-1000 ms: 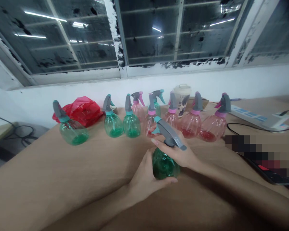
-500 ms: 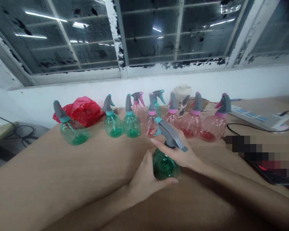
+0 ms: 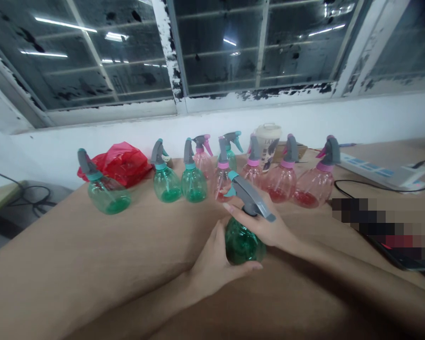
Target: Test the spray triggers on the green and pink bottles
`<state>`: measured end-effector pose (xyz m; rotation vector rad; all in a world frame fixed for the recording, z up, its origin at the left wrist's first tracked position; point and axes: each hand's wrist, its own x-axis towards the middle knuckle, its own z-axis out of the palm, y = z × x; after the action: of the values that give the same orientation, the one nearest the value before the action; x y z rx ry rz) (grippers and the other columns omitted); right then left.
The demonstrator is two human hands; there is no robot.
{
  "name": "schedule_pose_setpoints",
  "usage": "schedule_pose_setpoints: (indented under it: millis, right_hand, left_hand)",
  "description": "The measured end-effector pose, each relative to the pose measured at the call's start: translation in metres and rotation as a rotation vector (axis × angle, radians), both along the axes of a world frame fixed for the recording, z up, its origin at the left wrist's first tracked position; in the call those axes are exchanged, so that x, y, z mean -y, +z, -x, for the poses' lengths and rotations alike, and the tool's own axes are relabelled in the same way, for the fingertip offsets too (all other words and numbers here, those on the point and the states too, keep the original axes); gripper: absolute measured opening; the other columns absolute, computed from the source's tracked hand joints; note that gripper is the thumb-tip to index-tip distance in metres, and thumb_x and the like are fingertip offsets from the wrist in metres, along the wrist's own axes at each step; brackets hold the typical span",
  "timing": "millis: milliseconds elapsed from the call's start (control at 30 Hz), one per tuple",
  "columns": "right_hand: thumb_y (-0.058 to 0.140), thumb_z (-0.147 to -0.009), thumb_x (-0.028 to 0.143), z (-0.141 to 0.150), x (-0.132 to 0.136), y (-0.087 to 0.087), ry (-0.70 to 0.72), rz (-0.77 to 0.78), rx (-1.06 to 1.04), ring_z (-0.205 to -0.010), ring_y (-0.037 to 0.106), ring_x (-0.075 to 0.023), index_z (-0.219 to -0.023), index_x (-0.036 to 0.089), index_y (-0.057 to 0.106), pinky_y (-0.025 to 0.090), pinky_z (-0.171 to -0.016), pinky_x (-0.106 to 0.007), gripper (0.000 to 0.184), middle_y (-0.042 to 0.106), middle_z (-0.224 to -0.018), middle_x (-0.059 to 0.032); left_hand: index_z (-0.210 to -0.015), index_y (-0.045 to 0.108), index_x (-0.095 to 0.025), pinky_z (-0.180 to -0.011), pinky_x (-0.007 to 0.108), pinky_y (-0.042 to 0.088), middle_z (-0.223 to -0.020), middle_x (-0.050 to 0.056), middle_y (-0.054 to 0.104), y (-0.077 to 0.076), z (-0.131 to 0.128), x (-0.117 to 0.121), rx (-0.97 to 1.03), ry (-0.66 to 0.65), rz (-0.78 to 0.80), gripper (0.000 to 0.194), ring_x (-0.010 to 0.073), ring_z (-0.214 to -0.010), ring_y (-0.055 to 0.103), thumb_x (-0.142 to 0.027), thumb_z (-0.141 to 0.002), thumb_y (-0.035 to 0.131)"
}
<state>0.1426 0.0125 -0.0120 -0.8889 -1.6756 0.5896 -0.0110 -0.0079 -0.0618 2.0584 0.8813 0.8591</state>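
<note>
A green spray bottle (image 3: 243, 243) with a grey and teal trigger head is held between my two hands, low over the table and tilted. My left hand (image 3: 214, 264) is closed round the lower body, thumb along its near side. Round the neck, just below the spray head, my right hand (image 3: 269, 229) is closed; some of its fingers are hidden behind the bottle and head. Just beyond stand pink spray bottles (image 3: 311, 189) holding a little red liquid, and green spray bottles (image 3: 194, 185) holding a little green liquid.
A red plastic bag (image 3: 123, 165) lies at the back left behind another green spray bottle (image 3: 108, 196). A white cup (image 3: 269, 141) stands against the wall. On the right are a white power strip (image 3: 382, 172), a black cable and a dark, partly blurred-out object.
</note>
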Motion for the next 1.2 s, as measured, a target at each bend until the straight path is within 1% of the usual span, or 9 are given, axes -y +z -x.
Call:
schedule_pose_setpoints:
  millis: [167,367,500,567,700,867,1000,1133,1200]
  right_hand:
    - [0.062,-0.078,0.028,-0.0012,-0.001,-0.0006,0.018,0.005,-0.005,-0.076,0.06,-0.0173,-0.098,0.022,0.057,0.048,-0.072,-0.035,0.021,0.062,-0.083,-0.0004]
    - [0.063,-0.079,0.029,-0.0008,-0.0017,-0.0014,0.006,-0.005,-0.002,-0.082,0.062,-0.0181,-0.085,0.022,0.061,0.049,-0.078,-0.034,0.009,0.065,-0.085,-0.001]
    - [0.063,-0.079,0.028,-0.0012,-0.0017,-0.0019,0.02,-0.021,-0.012,-0.088,0.062,-0.0187,-0.103,0.023,0.06,0.048,-0.081,-0.035,0.025,0.065,-0.096,-0.003]
    - [0.064,-0.078,0.029,-0.0013,-0.0017,-0.0026,0.018,-0.008,-0.018,-0.083,0.062,-0.0177,-0.107,0.022,0.059,0.049,-0.077,-0.034,0.029,0.065,-0.092,-0.0026]
    - [0.063,-0.079,0.029,-0.0014,-0.0017,-0.0036,0.023,0.035,-0.009,-0.068,0.059,-0.0151,-0.105,0.022,0.059,0.049,-0.069,-0.032,0.028,0.062,-0.075,0.0013]
    - [0.063,-0.079,0.028,-0.0015,-0.0011,-0.0044,0.044,0.05,-0.021,-0.069,0.058,-0.0152,-0.111,0.023,0.057,0.049,-0.067,-0.032,0.034,0.063,-0.082,-0.0003]
    - [0.063,-0.08,0.03,-0.0018,-0.001,-0.0055,0.046,0.073,-0.024,-0.067,0.059,-0.0155,-0.106,0.021,0.057,0.048,-0.065,-0.031,0.028,0.062,-0.076,0.0003]
    - [0.064,-0.079,0.028,-0.0026,-0.0022,-0.0051,0.025,0.032,-0.012,-0.077,0.06,-0.0163,-0.097,0.021,0.059,0.049,-0.071,-0.032,0.02,0.064,-0.088,-0.0018]
    - [0.065,-0.078,0.032,-0.0028,-0.0023,-0.0044,-0.001,0.013,0.01,-0.071,0.059,-0.0147,-0.091,0.022,0.058,0.048,-0.066,-0.031,0.018,0.062,-0.082,0.0001]
  left_hand:
    - [-0.133,0.029,-0.021,-0.104,0.053,0.037,-0.135,0.013,0.045,-0.0009,0.0001,-0.0002,-0.004,0.009,-0.011,0.081,0.0322,-0.126,0.043,-0.04,-0.069,0.076]
    - [-0.134,0.027,-0.021,-0.103,0.054,0.038,-0.136,0.014,0.043,-0.003,0.0007,-0.0011,-0.003,0.0,-0.02,0.083,0.0333,-0.127,0.042,-0.043,-0.07,0.075]
    - [-0.136,0.025,-0.021,-0.102,0.055,0.038,-0.137,0.015,0.043,-0.0031,0.0009,-0.0012,-0.012,-0.002,-0.014,0.085,0.0341,-0.127,0.042,-0.043,-0.07,0.074]
    - [-0.136,0.026,-0.021,-0.103,0.056,0.037,-0.138,0.015,0.042,-0.0026,0.0011,-0.0012,-0.014,-0.001,-0.02,0.084,0.0346,-0.127,0.042,-0.043,-0.07,0.074]
    - [-0.137,0.025,-0.021,-0.102,0.055,0.037,-0.138,0.015,0.043,-0.0015,0.0009,-0.001,-0.01,-0.004,-0.025,0.087,0.0347,-0.127,0.042,-0.045,-0.07,0.074]
    - [-0.139,0.025,-0.022,-0.102,0.055,0.037,-0.136,0.015,0.044,-0.0009,0.0,0.0,-0.017,0.016,-0.03,0.088,0.035,-0.127,0.042,-0.046,-0.07,0.074]
    - [-0.137,0.028,-0.023,-0.103,0.054,0.037,-0.138,0.014,0.044,-0.0003,-0.0002,0.0004,-0.008,0.01,-0.008,0.084,0.0338,-0.127,0.042,-0.046,-0.07,0.074]
    - [-0.136,0.029,-0.022,-0.104,0.055,0.036,-0.137,0.014,0.044,-0.0003,-0.0001,0.0002,0.001,-0.003,-0.01,0.085,0.0348,-0.129,0.04,-0.044,-0.069,0.075]
    - [-0.139,0.026,-0.021,-0.104,0.057,0.035,-0.138,0.015,0.043,-0.0006,0.0,0.0002,0.002,-0.003,-0.009,0.088,0.0355,-0.13,0.039,-0.043,-0.069,0.076]
